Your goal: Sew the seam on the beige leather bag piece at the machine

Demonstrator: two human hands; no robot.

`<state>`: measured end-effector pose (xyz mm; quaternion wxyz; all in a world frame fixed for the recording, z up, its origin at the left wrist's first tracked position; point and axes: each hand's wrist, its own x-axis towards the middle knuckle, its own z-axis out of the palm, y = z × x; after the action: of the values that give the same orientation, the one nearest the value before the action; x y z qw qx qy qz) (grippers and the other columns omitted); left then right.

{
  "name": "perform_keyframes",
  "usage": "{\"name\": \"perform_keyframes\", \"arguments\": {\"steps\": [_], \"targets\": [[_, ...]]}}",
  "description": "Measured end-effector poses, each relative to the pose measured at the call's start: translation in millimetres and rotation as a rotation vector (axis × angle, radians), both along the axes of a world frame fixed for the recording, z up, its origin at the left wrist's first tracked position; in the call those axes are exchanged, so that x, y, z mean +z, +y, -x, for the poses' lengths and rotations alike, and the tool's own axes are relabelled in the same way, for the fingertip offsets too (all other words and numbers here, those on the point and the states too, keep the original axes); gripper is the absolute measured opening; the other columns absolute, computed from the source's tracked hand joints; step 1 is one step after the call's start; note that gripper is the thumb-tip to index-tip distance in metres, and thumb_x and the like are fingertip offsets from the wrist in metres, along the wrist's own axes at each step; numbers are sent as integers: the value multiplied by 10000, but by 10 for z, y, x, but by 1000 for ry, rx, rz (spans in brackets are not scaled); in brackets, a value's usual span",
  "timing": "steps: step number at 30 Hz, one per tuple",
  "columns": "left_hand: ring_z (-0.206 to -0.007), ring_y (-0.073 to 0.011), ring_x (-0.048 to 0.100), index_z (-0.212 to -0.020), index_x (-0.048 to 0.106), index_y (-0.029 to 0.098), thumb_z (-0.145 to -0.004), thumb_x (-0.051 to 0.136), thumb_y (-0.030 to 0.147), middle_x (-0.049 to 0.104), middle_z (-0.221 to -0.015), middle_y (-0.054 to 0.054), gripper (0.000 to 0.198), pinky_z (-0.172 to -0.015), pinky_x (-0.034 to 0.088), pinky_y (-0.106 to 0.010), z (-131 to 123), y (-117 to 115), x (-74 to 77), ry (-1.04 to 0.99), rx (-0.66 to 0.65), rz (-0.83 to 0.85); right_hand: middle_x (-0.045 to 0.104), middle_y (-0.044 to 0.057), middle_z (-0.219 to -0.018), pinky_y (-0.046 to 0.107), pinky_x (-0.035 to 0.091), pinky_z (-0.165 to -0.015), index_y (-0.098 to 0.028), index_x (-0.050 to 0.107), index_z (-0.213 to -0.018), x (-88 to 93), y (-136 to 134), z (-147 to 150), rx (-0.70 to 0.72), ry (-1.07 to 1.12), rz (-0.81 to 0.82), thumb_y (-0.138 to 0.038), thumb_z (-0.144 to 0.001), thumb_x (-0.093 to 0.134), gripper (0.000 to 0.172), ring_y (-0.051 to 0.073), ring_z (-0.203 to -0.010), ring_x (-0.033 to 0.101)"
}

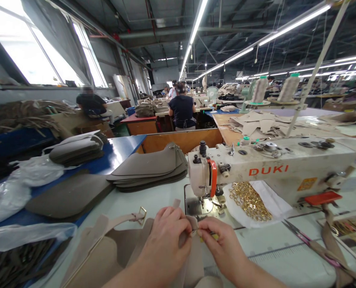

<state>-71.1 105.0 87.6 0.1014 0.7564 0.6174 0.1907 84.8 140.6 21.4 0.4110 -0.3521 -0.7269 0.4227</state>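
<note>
In front of the sewing machine (208,176), my left hand (167,236) is closed on a narrow beige strap (191,224) that comes out past its fingers. The fingertips of my right hand (221,240) pinch together right beside the strap's end. A small shiny bit shows between the two hands, too small to make out. Beige leather pieces (106,250) spread out under my left wrist, and a strap with a gold square buckle (142,215) lies among them.
Gold metal rings (250,200) are heaped on white paper beside the machine. Scissors (313,244) lie at the right. Grey leather panels (151,166) are stacked behind my left hand. Clear plastic bags (25,188) are at the left. A person (182,106) sits farther back.
</note>
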Motion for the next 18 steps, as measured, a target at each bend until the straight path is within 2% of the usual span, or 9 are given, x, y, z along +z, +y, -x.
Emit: {"name": "perform_keyframes", "arguments": {"steps": [7,11,15,18], "targets": [[-852,-209,515,-697,627,205,-722,579,84,599,-784,-5,133,-875,362,-433,52,-35,35,29,-57,-23,624,24,-763,231,404,-668,-183,647,-774,26,-33,-20,-6,8,57,-203,-847,533,137,157,-742,565],[-864,-212,531,-686,617,195,-729,571,90,604,-777,-8,123,-868,381,-422,33,-15,59,23,-46,-14,620,23,-760,248,397,-673,-186,633,-743,29,-12,-15,3,31,109,-238,-841,524,155,166,-748,556],[-877,-219,554,-683,608,206,-719,558,105,624,-800,-11,119,-835,432,-390,121,1,72,-1,-13,1,550,-2,-656,249,378,-615,-182,575,-695,-46,37,58,22,137,289,-300,-793,536,158,150,-657,508],[-960,-250,560,-825,629,224,-688,627,165,640,-955,-37,149,-851,463,-400,272,7,66,-50,47,-137,510,-23,-619,239,396,-541,-193,515,-713,-165,54,150,35,237,512,-355,-741,544,167,136,-570,495]]}}
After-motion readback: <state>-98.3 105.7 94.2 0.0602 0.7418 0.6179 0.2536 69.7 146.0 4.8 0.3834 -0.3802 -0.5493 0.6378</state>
